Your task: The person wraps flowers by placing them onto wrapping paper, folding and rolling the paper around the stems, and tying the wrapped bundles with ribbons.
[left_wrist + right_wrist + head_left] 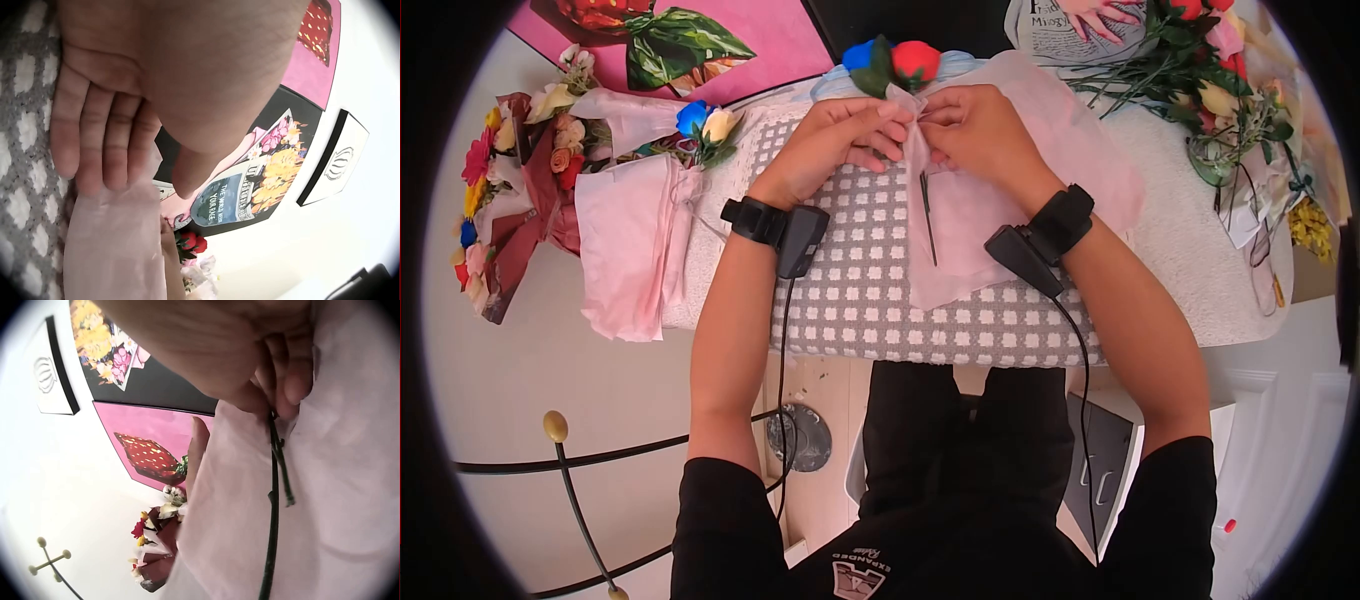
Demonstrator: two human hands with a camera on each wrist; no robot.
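"Covering the table is a white cloth (1190,260), and lying on it in front of you is a gray-and-white checked mat (840,270). What is spreading over the mat?"

"A pink sheet (1040,140) is spreading over its right part. Folded pink paper (625,240) is lying to the left of the mat, and a mixed bouquet (515,210) is resting beyond that."

"What are your hands doing?"

"Your right hand (980,125) is pinching, thumb and fingertips together, clamped on the dark green stem (273,519) and the gathered pink paper. Your left hand (156,75) is holding its fingers nearly straight, their tips touching the paper; its thumb is standing apart from them."

"Where is the work sitting?"

"The red flower (915,62) and the blue flower (857,54) are showing just above your hands, near the far edge of the mat, with a green leaf (874,70) standing between them. The stem is pointing back toward you, over the paper. A short side shoot (286,481) is branching just below your right fingertips."
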